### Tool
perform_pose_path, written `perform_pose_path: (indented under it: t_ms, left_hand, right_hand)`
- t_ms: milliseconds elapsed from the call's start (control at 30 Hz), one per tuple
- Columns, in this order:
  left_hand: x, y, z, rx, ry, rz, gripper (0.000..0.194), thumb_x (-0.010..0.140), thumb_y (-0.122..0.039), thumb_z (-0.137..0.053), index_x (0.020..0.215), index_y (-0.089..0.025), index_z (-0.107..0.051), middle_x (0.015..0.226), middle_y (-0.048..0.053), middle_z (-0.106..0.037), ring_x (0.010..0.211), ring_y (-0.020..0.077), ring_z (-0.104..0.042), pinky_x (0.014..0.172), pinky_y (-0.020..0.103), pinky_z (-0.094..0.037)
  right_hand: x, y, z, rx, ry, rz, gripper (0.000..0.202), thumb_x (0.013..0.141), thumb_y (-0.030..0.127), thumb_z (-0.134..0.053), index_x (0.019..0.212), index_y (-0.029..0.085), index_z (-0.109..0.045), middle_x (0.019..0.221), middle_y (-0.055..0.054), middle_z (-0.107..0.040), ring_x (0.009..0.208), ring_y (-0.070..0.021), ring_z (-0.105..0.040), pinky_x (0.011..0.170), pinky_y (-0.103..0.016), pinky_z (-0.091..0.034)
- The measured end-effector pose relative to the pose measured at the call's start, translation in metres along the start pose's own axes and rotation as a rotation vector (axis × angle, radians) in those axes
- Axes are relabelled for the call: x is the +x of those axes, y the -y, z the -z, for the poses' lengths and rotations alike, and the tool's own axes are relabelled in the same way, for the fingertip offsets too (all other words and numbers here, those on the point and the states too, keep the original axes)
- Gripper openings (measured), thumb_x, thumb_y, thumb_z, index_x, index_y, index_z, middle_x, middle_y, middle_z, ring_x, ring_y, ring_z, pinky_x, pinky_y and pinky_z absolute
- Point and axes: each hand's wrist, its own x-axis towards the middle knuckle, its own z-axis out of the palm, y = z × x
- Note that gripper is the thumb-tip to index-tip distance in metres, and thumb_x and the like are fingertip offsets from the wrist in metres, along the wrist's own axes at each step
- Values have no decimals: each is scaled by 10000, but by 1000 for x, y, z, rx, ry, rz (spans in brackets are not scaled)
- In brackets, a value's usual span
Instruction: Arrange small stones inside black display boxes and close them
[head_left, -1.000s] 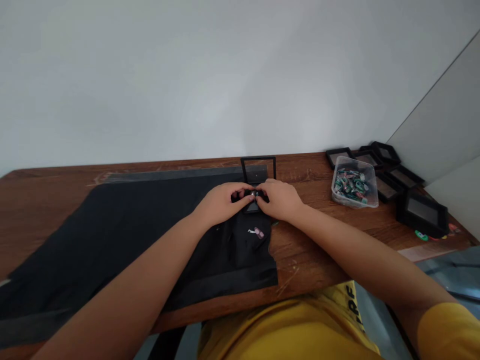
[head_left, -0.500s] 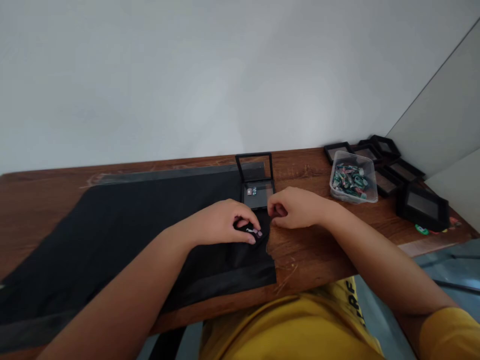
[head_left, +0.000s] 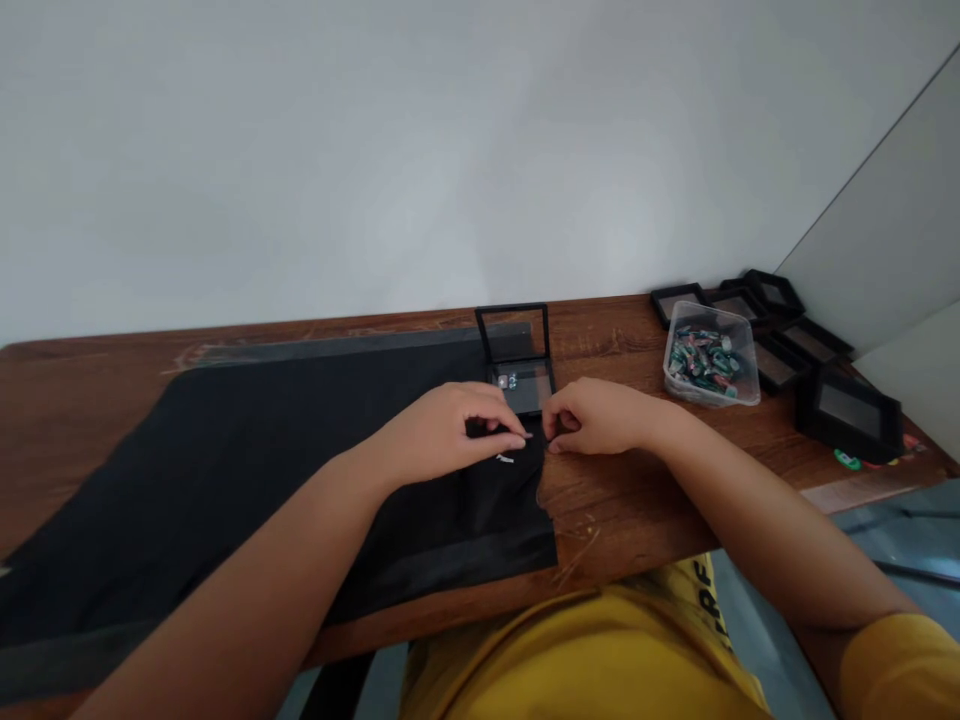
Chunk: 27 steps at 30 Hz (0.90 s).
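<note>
An opened black frame case (head_left: 534,396) stands on the black cloth (head_left: 262,440), its lid raised, with two small shiny pieces (head_left: 508,381) in its left part. Just in front of it, my left hand (head_left: 457,430) pinches a small pinkish piece (head_left: 528,435) between thumb and fingertips. A small whitish piece (head_left: 505,458) lies on the cloth below those fingertips. My right hand (head_left: 581,418) is at the case's front right corner, thumb and fingers pressed together; what they hold, if anything, is too small to name.
On the right of the wooden table (head_left: 615,340) sits a clear plastic tub (head_left: 711,353) of green and reddish pieces. Several black frames (head_left: 847,410) lie behind and beside it. A green round item (head_left: 847,459) is near the right edge.
My left hand has lifted the pinkish piece off the cloth and moved it up and right toward my right hand. The whitish piece stays on the cloth. My right hand has barely moved.
</note>
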Motion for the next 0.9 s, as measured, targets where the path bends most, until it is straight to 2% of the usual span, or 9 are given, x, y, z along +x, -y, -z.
perform_pose_path:
  t_ms: [100,233,400,500,667,800,900]
  left_hand:
    - [4,10,0,-34,-218,11,332,929,-532,-649,876,-248,-813,917,55,-767,856,208,-707,794,326,-552]
    - [7,21,-1,-88,-385,34,304,894,-502,-681,847,-218,-779,991,71,-803,950,233,-744,902,368,-583]
    - [6,22,-2,-31,-616,100,226,890,-424,-687,857,-216,-768,987,49,-823,967,221,-760,956,372,-596]
    - [6,21,-3,-21,-645,125,209,876,-421,-709,849,-222,-768,969,35,-828,955,219,-766,955,371,-601]
    - [8,21,-7,-52,-588,122,222,842,-438,-733,828,-219,-767,944,39,-828,918,217,-767,913,353,-607]
    - [8,21,-9,-13,-586,181,251,839,-449,-715,929,-222,-771,906,31,-819,877,210,-754,859,334,-605]
    - [9,22,-10,-1,-568,168,246,848,-459,-694,880,-227,-771,893,34,-813,871,213,-743,862,342,-597]
  right_hand:
    - [-1,1,0,-3,25,-13,112,871,160,-763,983,157,-772,728,27,-605,649,-105,-510,624,-232,-328]
    - [-2,3,2,-9,75,-20,134,884,152,-741,1017,152,-765,749,22,-617,655,-108,-506,619,-233,-334]
    - [-1,2,5,16,143,-4,107,888,133,-724,988,146,-762,795,8,-644,659,-109,-507,620,-235,-356]
    - [-1,1,4,34,135,-15,142,884,148,-738,1025,148,-757,810,6,-653,667,-114,-517,620,-238,-365]
    - [-1,2,4,40,147,-21,146,894,150,-738,1038,137,-762,806,6,-643,655,-109,-495,609,-235,-360]
    - [-2,4,5,29,154,-42,153,900,145,-724,1048,147,-762,810,1,-654,654,-113,-496,606,-238,-353]
    - [-3,5,5,16,151,-56,157,902,150,-721,1054,154,-759,816,-2,-662,659,-117,-503,605,-240,-350]
